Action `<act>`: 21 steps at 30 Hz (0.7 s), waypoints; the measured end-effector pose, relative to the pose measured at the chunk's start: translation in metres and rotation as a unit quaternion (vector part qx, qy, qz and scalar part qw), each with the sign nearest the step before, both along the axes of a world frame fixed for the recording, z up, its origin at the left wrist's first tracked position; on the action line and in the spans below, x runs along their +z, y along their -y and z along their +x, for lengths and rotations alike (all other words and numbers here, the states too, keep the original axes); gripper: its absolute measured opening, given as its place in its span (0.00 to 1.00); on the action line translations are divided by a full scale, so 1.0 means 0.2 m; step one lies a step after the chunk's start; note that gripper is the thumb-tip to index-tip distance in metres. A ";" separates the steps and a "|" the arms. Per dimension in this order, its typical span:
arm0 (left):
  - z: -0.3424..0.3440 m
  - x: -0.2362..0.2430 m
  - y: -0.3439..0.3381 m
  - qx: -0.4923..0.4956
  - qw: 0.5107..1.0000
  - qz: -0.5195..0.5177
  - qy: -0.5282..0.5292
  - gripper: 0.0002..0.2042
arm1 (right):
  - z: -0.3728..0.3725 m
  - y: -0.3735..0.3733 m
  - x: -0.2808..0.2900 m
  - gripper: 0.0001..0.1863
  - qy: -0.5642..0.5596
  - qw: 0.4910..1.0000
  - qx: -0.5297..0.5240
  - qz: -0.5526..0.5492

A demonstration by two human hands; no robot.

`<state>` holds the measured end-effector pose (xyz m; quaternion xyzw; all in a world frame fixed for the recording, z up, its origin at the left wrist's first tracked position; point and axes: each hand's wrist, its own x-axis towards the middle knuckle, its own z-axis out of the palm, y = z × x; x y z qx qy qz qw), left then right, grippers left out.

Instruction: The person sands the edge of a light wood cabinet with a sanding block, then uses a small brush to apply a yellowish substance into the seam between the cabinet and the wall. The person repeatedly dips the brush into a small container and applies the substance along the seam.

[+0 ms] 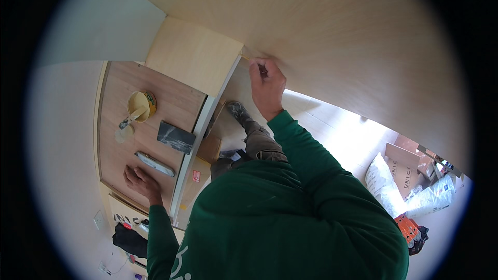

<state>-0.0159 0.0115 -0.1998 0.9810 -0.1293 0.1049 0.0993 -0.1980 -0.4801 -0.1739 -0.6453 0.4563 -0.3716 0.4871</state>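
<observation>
My right hand (pixel 267 88) is raised at the corner where a pale wood panel (pixel 337 31) meets a box-like wood section (pixel 194 49). Its fingers are curled into a pinch, and whatever they hold is hidden. On the brown wood board (pixel 122 83) my left hand (pixel 142 182) lies with its fingers apart, holding nothing. Closest to it is a grey utility knife (pixel 154 164). Beyond that lies a dark, scuffed rectangular slab (pixel 176 137). Farther off stands a yellow tub (pixel 152 105) of cream-coloured paste, with a smeared putty knife (pixel 126 122) leaning out of it.
A pale round patch or lid (pixel 124 134) lies near the tub. White bags (pixel 385 186), cardboard (pixel 402 168) and an orange perforated item (pixel 409 229) are on the floor at right. A black cloth-like item (pixel 129 239) is at lower left, near a wall socket (pixel 98 220).
</observation>
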 end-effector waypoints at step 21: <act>-0.01 0.11 0.03 -0.029 0.999 -0.042 -0.004 0.29 | -0.22 -0.13 0.05 0.08 0.051 0.995 0.024 0.087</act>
